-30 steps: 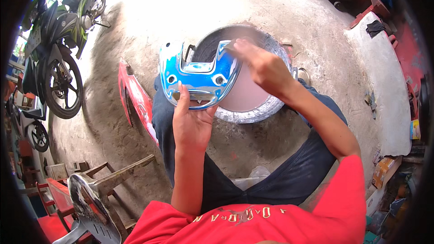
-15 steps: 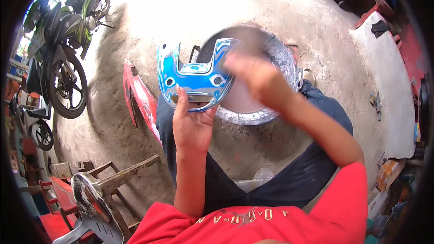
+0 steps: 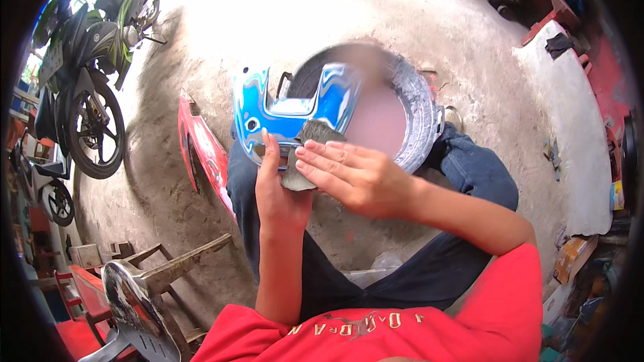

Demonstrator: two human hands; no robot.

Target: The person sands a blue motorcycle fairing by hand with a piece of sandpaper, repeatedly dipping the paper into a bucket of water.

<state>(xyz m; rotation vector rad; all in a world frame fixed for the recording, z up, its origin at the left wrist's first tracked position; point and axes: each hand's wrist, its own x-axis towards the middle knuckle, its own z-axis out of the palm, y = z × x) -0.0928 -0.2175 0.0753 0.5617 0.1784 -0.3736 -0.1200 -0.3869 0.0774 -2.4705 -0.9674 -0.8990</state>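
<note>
A glossy blue and silver U-shaped motorcycle panel (image 3: 329,102) is held up over my lap and the near left part of a round basin. My left hand (image 3: 287,204) grips its near edge from below, the thumb lying up over the front. A grey sheet of sandpaper (image 3: 320,130) lies on the panel's near right part, covering one of its holes. With fingers straight and close together, my right hand (image 3: 365,175) presses the sandpaper against the panel. Part of the sheet hangs past the near edge, beside my left palm.
The grey-rimmed basin (image 3: 419,94) of murky pinkish liquid stands between my legs. A red body panel (image 3: 206,144) lies left of my knee. Motorcycles (image 3: 100,114) stand at far left, a worn chair (image 3: 137,308) at near left. Along the right runs a pale slab (image 3: 573,141).
My right hand has come down toward me from the panel's far right arm to its near edge. The sandpaper now shows under its fingers; the left hand keeps its hold.
</note>
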